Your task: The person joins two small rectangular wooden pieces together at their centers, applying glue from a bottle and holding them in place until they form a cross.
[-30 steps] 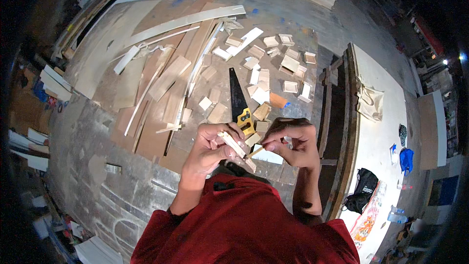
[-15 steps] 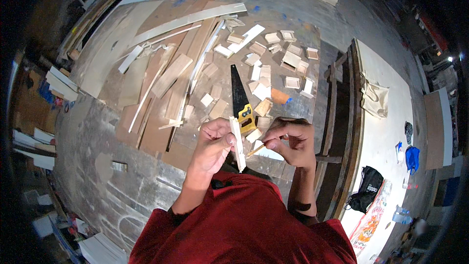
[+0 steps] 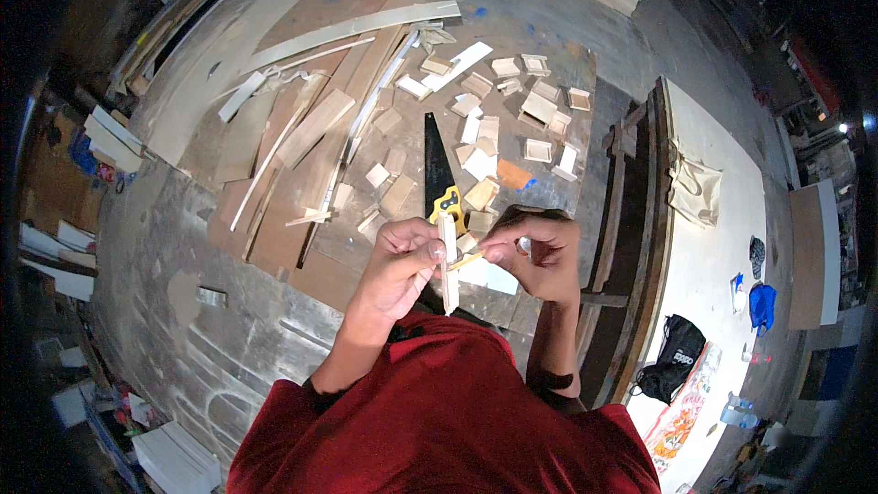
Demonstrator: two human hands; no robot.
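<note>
Raised in front of my body, my left hand (image 3: pixel 396 267) is closed on a small pale wooden piece (image 3: pixel 450 285), held on edge between thumb and fingers. My right hand (image 3: pixel 541 256) pinches a thin yellowish stick (image 3: pixel 465 263). Its tip reaches the side of the wooden piece; whether it touches cannot be made out. Beyond the hands a handsaw with a black blade (image 3: pixel 437 160) and yellow handle lies on the work surface, its handle partly hidden behind the wooden piece.
Several small wooden boxes and blocks (image 3: pixel 538 111) lie scattered past the saw. Long planks (image 3: pixel 315 128) cover the left side. To the right stands a pale-topped table (image 3: pixel 722 247) with a cloth bag (image 3: pixel 693 190) and a black drawstring bag (image 3: pixel 672 359). An orange block (image 3: pixel 514 175) lies mid-surface.
The stick in my right hand has come up and left, closer to the wooden piece. My left hand keeps its hold. The whole view has shifted slightly.
</note>
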